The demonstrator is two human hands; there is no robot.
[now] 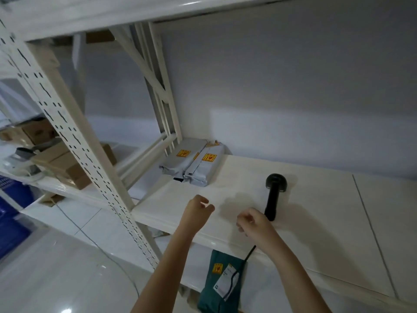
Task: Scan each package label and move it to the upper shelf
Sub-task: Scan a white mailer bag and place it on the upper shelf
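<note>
Two grey mailer packages with yellow fragile stickers lie side by side at the back left of the white upper shelf. A black handheld scanner lies on that shelf, its cable hanging over the front edge. On the lower shelf a dark green package with a white label and yellow sticker shows under the edge. My left hand hovers above the shelf front, fingers loosely curled, holding nothing. My right hand is just left of the scanner's handle, fingers curled, empty.
A white perforated upright stands at the left. Beyond it, a neighbouring shelf carries cardboard boxes and a white device. Blue crates sit on the glossy tiled floor at far left. A grey wall backs the shelf.
</note>
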